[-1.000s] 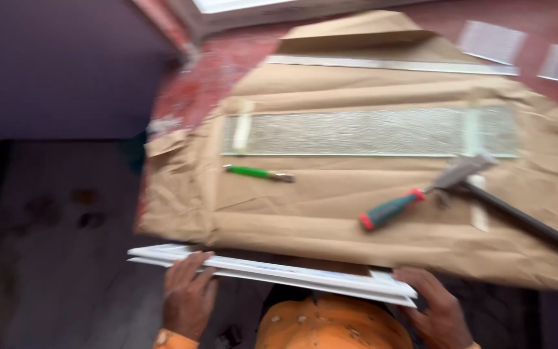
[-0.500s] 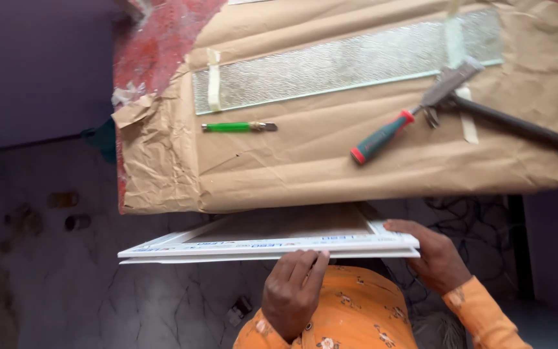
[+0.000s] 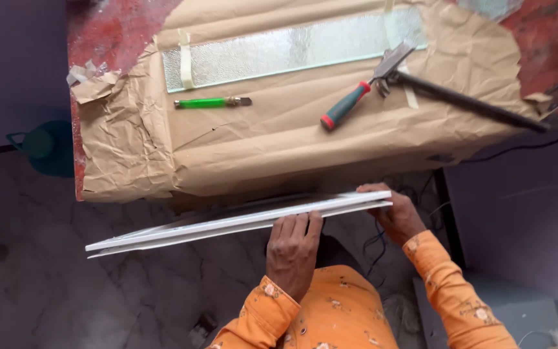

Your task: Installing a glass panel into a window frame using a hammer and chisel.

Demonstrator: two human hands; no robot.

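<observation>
- You are holding a long, flat white panel with thin stacked edges (image 3: 240,223) edge-on, in front of the near edge of the worktable covered in crumpled brown paper (image 3: 130,155). The panel is running from the left, low over the marble floor, to the right at your far hand.
- Your left hand (image 3: 294,249) is gripping the panel near its middle, fingers curled over the top edge and closed on it.
- Your right hand (image 3: 392,213) is gripping the right end, fingers wrapped round the corner; the thumb is hidden.
- Handling judgement: the panel is looking stiff, since the unsupported left end is showing no sag. It is probably light to moderate in weight, smooth-faced and liable to slip. If it is carrying glass, it is fragile at edges and corners.
- Judged best hold: along the long edges, hands well apart, never by one corner alone.
- Lying on the paper are a strip of frosted textured glass (image 3: 292,45), a green-handled glass cutter (image 3: 211,102) and a hammer with a teal and red grip (image 3: 372,87).
</observation>
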